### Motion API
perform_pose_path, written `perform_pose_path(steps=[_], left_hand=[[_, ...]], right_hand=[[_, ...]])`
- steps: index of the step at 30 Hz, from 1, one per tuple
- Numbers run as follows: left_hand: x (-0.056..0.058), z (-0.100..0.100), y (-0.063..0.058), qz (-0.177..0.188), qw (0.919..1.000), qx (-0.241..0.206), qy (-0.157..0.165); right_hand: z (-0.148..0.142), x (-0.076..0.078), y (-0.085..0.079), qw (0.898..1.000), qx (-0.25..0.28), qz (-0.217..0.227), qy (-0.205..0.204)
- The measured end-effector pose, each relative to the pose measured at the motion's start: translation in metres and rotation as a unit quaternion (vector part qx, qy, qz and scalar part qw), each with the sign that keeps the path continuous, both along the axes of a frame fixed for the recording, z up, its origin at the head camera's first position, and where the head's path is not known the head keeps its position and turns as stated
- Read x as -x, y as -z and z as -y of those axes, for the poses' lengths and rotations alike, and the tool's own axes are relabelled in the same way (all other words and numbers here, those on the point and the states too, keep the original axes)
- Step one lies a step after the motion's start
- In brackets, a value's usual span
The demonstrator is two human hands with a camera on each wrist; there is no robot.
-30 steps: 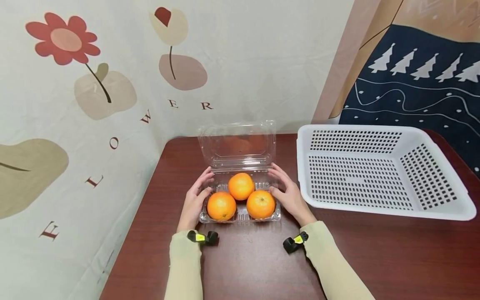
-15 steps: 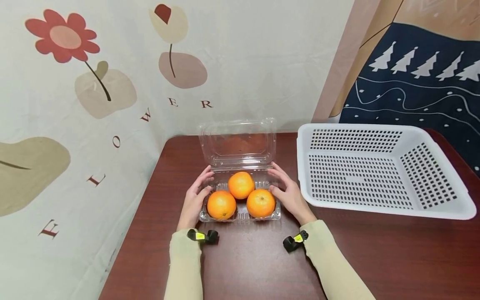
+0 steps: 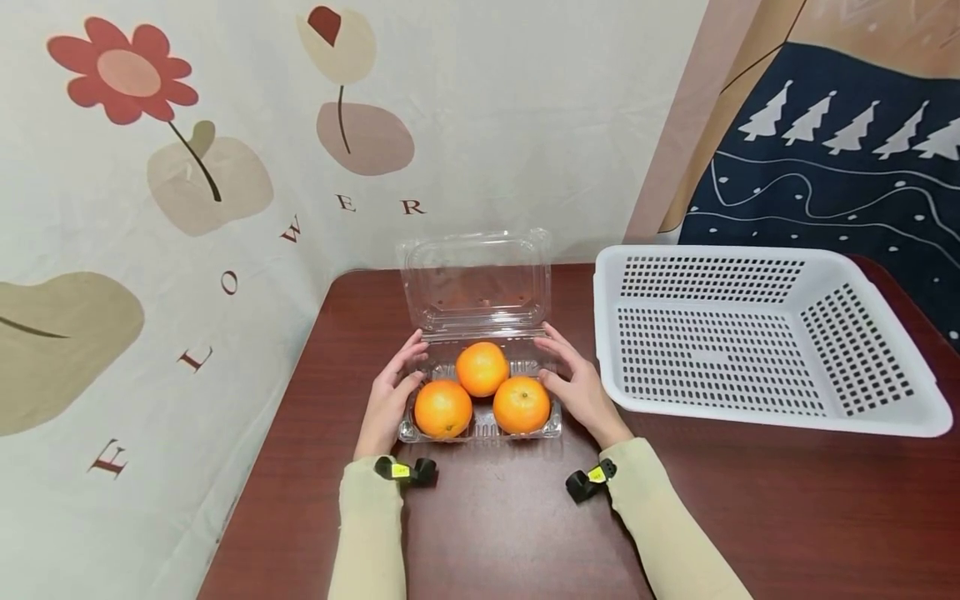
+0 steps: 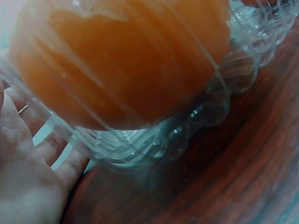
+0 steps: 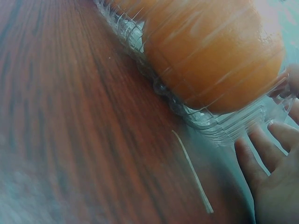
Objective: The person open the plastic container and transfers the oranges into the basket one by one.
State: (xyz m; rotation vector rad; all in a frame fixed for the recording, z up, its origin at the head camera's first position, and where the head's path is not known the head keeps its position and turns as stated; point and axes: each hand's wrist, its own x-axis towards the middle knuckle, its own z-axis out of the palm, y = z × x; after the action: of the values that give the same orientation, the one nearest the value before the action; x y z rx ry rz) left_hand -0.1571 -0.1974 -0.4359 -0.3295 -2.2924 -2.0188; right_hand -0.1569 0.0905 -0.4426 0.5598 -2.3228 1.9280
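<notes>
A clear plastic clamshell box (image 3: 486, 427) stands on the table with its lid (image 3: 480, 279) raised at the back. Three oranges lie in it: one orange (image 3: 482, 368) behind, another orange (image 3: 443, 409) at front left, a third orange (image 3: 521, 405) at front right. My left hand (image 3: 390, 396) rests along the box's left side, its thumb by the rim. My right hand (image 3: 585, 393) lies against the right side in the same way. Both wrist views show spread fingers (image 4: 39, 144) and fingers (image 5: 264, 151) at the ribbed walls; parts of both thumbs are hidden.
A white perforated basket (image 3: 750, 421) stands to the right on the dark red wooden table (image 3: 487, 533). Printed cloth (image 3: 480, 125) hangs behind the table and along its left. A thin pale strip (image 5: 194, 172) lies on the wood near my right hand.
The box's lid has tilted a little further upright. My hands and the oranges keep their places; the whole head view has shifted very slightly.
</notes>
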Motion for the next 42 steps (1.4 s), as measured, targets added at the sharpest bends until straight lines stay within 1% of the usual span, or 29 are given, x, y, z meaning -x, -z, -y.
perform_pose_path(steps=[10, 18, 23, 28, 36, 42], left_hand=[[0.0001, -0.0004, -0.0016, 0.001, 1.0000, 0.005, 0.001], [0.0023, -0.0011, -0.0016, 0.009, 0.9995, 0.029, -0.010], [0.0026, -0.0012, -0.0011, 0.015, 0.9996, 0.022, -0.013], [0.0016, -0.0005, -0.0004, 0.013, 0.9997, 0.020, -0.010], [0.0011, -0.0007, -0.0007, 0.016, 0.9995, 0.024, -0.011], [0.0006, -0.0005, -0.0016, 0.016, 0.9994, 0.026, -0.012]], right_hand=[[0.0005, 0.0000, -0.0003, 1.000, 0.002, -0.005, 0.001], [0.0000, 0.0011, 0.0004, 1.000, 0.012, -0.016, 0.001], [0.0000, 0.0009, 0.0000, 1.000, 0.008, -0.010, 0.002], [0.0002, 0.0005, -0.0008, 1.000, 0.002, -0.002, 0.004], [0.0001, 0.0007, -0.0006, 1.000, 0.000, -0.007, 0.005], [0.0003, 0.0007, -0.0005, 1.000, 0.001, -0.003, 0.003]])
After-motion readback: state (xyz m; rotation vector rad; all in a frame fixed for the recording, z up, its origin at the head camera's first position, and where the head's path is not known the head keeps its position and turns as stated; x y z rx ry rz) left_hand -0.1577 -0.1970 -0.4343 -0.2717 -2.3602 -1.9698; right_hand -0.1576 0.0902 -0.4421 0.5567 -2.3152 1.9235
